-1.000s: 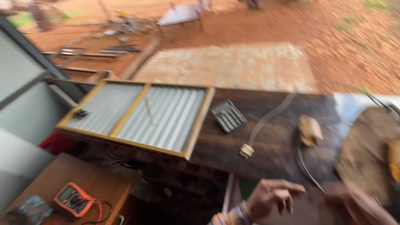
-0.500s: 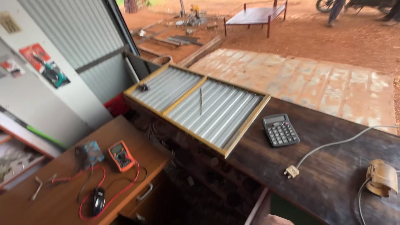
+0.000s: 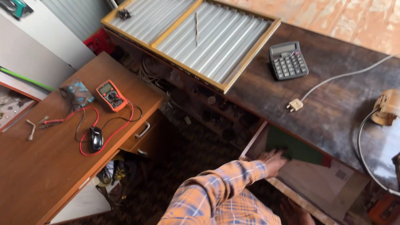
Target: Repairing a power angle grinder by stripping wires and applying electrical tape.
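At the left, a brown wooden surface (image 3: pixel 37 179) with a smooth, slightly glossy top carries small bent metal keys (image 3: pixel 31 129), a crumpled blue-grey pouch (image 3: pixel 77 89), an orange boxy multimeter (image 3: pixel 110 95) with looping red and black leads (image 3: pixel 85 151), and a black rounded computer mouse (image 3: pixel 96 138); a drawer with a curved metal handle (image 3: pixel 142 130) hangs under its right edge. Farther off and toward the middle sits a shallow tray with a yellow wooden frame (image 3: pixel 225 85) and a ribbed grey floor in two bays, with a thin metal rod (image 3: pixel 196 29) lying along the ribs and a small black clip (image 3: pixel 123 14) near its far left corner. Right of it, on a dark, worn wooden surface (image 3: pixel 333 112), lie a black slab-shaped calculator (image 3: pixel 288 60), a white cord ending in a cream plug (image 3: pixel 295 105), and a tan rounded object (image 3: pixel 387 106) at the right edge. Below that surface's near edge, the left hand (image 3: pixel 273 160), on an arm in an orange plaid sleeve (image 3: pixel 216 196), reaches into an open compartment, its fingers against a flat dark green panel (image 3: pixel 300 149) that lies above a pale matte board (image 3: pixel 316 183); I cannot tell whether it grips the panel or merely touches it. The right hand (image 3: pixel 298 214) barely shows at the near edge, and its grip cannot be judged.
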